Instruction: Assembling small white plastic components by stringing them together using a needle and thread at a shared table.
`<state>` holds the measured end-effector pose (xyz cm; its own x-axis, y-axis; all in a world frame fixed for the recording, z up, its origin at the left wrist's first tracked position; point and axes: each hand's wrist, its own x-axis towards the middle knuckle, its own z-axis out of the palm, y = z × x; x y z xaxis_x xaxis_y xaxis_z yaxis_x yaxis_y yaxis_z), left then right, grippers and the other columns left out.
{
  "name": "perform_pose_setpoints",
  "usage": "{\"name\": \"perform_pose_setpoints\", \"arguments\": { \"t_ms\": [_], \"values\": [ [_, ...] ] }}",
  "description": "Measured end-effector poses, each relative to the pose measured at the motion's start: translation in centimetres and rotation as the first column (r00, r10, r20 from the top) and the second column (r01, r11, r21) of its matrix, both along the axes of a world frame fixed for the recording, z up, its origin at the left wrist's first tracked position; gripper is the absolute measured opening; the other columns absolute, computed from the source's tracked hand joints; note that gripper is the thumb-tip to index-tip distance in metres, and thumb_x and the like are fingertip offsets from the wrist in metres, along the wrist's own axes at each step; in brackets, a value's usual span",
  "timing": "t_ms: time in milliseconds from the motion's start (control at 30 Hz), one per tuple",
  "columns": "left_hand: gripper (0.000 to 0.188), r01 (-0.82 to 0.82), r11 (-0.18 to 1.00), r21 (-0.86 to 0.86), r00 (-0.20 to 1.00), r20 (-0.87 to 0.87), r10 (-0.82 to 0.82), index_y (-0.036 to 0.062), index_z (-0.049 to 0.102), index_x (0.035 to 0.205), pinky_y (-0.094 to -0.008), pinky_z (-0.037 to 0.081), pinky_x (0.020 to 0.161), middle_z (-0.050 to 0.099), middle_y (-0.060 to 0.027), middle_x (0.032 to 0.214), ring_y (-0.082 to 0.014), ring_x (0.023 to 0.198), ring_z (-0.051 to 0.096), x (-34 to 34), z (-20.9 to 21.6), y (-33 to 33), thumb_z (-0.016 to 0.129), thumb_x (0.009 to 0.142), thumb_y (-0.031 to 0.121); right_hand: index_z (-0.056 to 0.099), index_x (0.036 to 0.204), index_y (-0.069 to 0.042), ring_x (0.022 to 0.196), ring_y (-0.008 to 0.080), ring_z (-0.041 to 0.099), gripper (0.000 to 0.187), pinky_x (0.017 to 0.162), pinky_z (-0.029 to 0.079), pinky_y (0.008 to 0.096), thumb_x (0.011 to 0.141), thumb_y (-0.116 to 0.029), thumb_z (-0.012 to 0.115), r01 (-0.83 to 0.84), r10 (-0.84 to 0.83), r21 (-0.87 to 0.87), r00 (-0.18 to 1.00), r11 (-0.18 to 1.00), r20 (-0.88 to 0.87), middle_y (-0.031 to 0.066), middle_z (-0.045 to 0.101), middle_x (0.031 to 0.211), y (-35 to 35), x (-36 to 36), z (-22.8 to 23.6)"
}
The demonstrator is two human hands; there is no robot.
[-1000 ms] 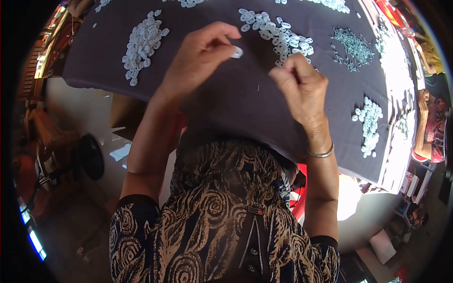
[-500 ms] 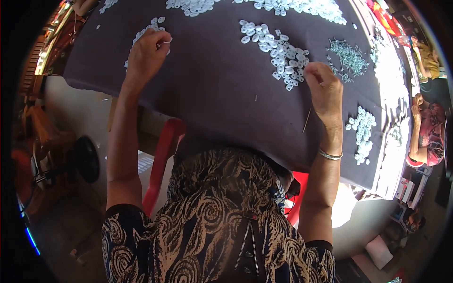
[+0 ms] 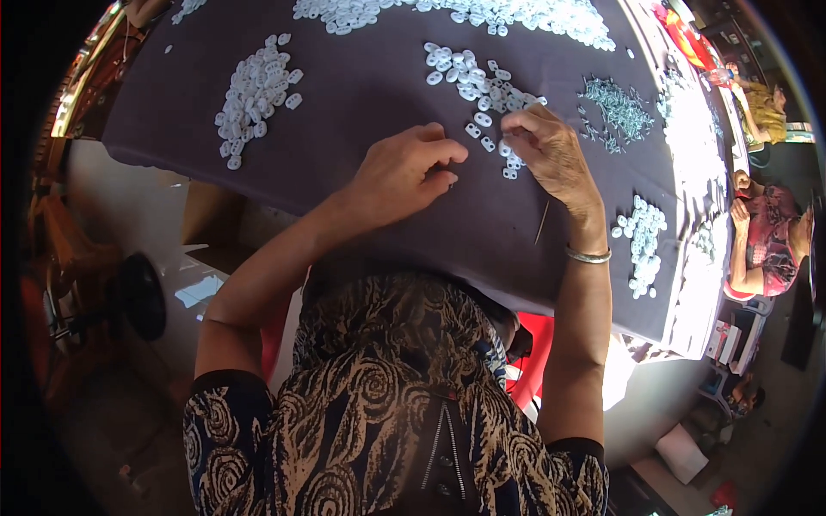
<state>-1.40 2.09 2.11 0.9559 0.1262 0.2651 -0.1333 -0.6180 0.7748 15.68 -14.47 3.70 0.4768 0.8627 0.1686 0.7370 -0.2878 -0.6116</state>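
— Fingers first: what is each hand doing?

— Left hand (image 3: 404,172) is curled almost into a fist, thumb pressed against the forefinger tip. Whether a small piece is pinched there I cannot tell; nothing white shows between them. Right hand (image 3: 551,155) has its fingers (image 3: 516,120) drawn together and bent down, tips touching the near end of the middle heap (image 3: 482,90) of small white rings.

— Where do the rings lie?

— On the dark cloth (image 3: 361,95) over the bench. Taking the middle heap as the mark: another heap (image 3: 254,95) lies well to its left, a long band (image 3: 465,13) beyond it at the far edge, a grey-green pile (image 3: 615,103) just to its right, and a small cluster (image 3: 641,236) nearer the person on the right. A thin needle (image 3: 542,222) lies on the cloth just below the right wrist.

— How should the picking be done well, in your view?

— Take one ring off the heap's edge with the fingertips, not from the thick of it, so the rest stay put. Keep both hands close together, and mind the needle under the wrist.
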Motion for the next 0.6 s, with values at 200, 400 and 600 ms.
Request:
{"name": "perform_pose_setpoints", "arguments": {
  "t_ms": [200,400,600],
  "values": [
    [0.017,-0.008,0.977,0.214,0.999,0.053,-0.003,0.0103,0.063,0.089,-0.0343,0.047,0.066,0.054,-0.0029,0.083,-0.0201,0.077,0.056,0.4,-0.4,-0.9,0.070,0.074,0.011,0.065,0.088,-0.003,0.066,0.0064,0.051,0.013,0.061,0.043,0.0223,0.077,0.002,0.064,0.151,-0.139,0.063,0.976,0.987,-0.167,-0.0009,0.056,0.080,-2.1,-0.8,0.0],
    [0.014,-0.014,0.968,0.249,0.999,0.036,0.005,0.0097,0.062,0.084,-0.0351,0.047,0.067,0.054,-0.0023,0.081,-0.0210,0.078,0.056,0.5,-0.8,-0.6,0.071,0.073,0.011,0.066,0.090,-0.003,0.066,0.0092,0.054,0.015,0.060,0.044,0.0234,0.076,0.003,0.067,0.134,-0.118,0.208,0.989,0.969,-0.089,0.0008,0.059,0.080,-0.3,-2.4,-0.3],
    [0.014,-0.044,0.992,0.117,0.995,0.098,0.033,0.0095,0.061,0.083,-0.0358,0.047,0.065,0.054,-0.0040,0.080,-0.0232,0.076,0.056,0.4,-1.2,-0.5,0.071,0.073,0.013,0.061,0.082,-0.001,0.078,0.0265,0.058,0.012,0.067,0.047,0.0368,0.073,-0.004,0.070,0.051,-0.077,0.112,0.969,0.992,0.237,0.0081,0.059,0.079,1.3,-3.5,-0.5]
  ]
}}
